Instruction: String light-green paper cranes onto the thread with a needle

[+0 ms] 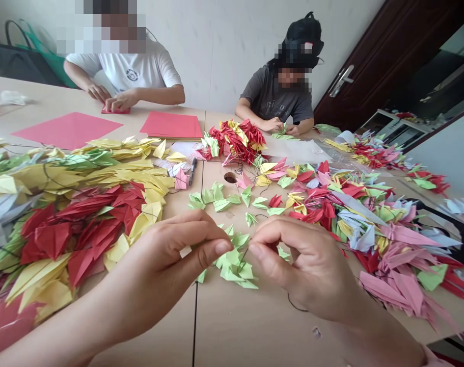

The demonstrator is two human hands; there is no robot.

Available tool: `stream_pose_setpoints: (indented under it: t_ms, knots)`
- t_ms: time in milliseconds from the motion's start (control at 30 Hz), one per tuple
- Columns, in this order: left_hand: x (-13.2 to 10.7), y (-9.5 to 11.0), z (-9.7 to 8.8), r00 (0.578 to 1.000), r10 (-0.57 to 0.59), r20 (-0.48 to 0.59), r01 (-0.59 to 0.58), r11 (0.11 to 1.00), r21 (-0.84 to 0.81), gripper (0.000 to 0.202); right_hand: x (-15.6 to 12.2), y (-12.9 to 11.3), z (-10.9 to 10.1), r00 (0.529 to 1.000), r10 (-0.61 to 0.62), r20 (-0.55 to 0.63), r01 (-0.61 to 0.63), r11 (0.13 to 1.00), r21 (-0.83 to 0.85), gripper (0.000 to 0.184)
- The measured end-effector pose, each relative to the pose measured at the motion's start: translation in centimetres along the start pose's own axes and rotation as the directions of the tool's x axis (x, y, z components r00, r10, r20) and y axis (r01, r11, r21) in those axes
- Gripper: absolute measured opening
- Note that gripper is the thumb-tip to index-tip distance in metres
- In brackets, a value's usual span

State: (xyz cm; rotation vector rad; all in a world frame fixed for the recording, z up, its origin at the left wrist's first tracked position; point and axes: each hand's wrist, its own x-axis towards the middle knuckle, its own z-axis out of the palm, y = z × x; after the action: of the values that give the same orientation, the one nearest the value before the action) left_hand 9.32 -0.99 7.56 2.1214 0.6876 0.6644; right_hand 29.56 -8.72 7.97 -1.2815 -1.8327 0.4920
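Note:
My left hand (186,250) is closed in a pinch, thumb against forefinger; anything between the tips is too small to make out. Facing it across a small gap, my right hand (306,260) pinches a thin dark thread (297,307), which hangs in a loop below the palm. Between and just beyond my fingertips lies a cluster of light green folded paper pieces (235,267) on the table. More green folded pieces (221,196) are scattered farther out, near a round hole in the tabletop.
Heaps of folded paper, red and yellow (102,224) at left and mixed colours (354,204) at right, flank my hands. Beyond are a red-and-yellow bundle (237,140), a red paper stack (172,125), a pen (192,172) and two people working with paper across the table (232,331).

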Motion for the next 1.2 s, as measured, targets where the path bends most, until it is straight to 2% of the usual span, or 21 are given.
stream_pose_setpoints:
  t_ms: [100,200,300,400,500,633,767,833,933,1000,1067,1133,1200]
  knots:
    - [0.0,-0.3,0.0,0.992,-0.042,-0.123,0.042,0.999,-0.001,0.022,-0.1,0.2,-0.2,1.0,-0.012,0.021,0.013,0.998,-0.064,0.009]
    - [0.1,-0.5,0.4,0.976,-0.05,-0.213,0.061,0.997,0.045,0.018,-0.2,0.2,-0.2,0.993,-0.056,0.105,0.061,0.997,-0.047,0.013]
    - [0.1,-0.5,1.2,0.992,-0.026,-0.12,0.028,1.0,0.013,0.02,-0.2,0.0,-0.2,0.983,-0.078,0.168,0.07,0.996,0.056,0.016]
    - [0.2,-0.3,2.0,1.0,-0.006,-0.02,0.005,0.999,-0.049,0.022,-0.2,-0.1,-0.4,0.985,0.001,0.175,-0.028,0.989,0.148,0.019]
    - [0.3,0.0,2.3,1.0,0.015,-0.004,-0.015,0.998,-0.057,0.022,-0.2,-0.2,-0.7,0.973,0.122,0.197,-0.175,0.944,0.279,0.02]
    - [0.3,0.2,2.5,0.999,0.041,-0.011,-0.042,0.997,-0.068,0.021,-0.2,-0.1,-0.8,0.937,0.223,0.269,-0.331,0.816,0.474,0.017]
    - [0.1,0.3,2.5,0.999,0.04,0.002,-0.04,0.995,-0.091,0.019,-0.1,-0.1,-0.8,0.915,0.275,0.295,-0.397,0.744,0.538,0.01]
    - [0.0,0.4,2.3,1.0,0.027,0.013,-0.025,0.995,-0.094,0.019,0.1,0.0,-0.8,0.92,0.281,0.273,-0.388,0.739,0.551,0.008]
    - [-0.1,0.4,1.7,0.999,0.021,0.028,-0.018,0.995,-0.101,0.019,0.4,0.2,-0.9,0.955,0.264,0.139,-0.298,0.833,0.466,0.01]
    - [-0.2,0.5,1.3,0.999,0.025,0.025,-0.022,0.993,-0.114,0.019,0.6,0.4,-0.9,0.974,0.226,0.007,-0.217,0.924,0.316,0.013]
    - [-0.3,0.7,0.8,1.0,0.022,0.013,-0.02,0.991,-0.131,0.019,0.8,0.5,-0.8,0.985,0.157,-0.077,-0.145,0.979,0.147,0.012]
    - [-0.3,0.9,0.5,1.0,0.017,-0.014,-0.019,0.99,-0.143,0.019,0.7,0.5,-0.7,0.994,0.095,-0.048,-0.094,0.995,0.012,0.011]
    - [-0.3,1.1,0.3,0.997,0.018,-0.073,-0.027,0.993,-0.119,0.017,0.3,0.3,-0.6,0.997,0.04,0.062,-0.037,0.998,-0.055,0.01]
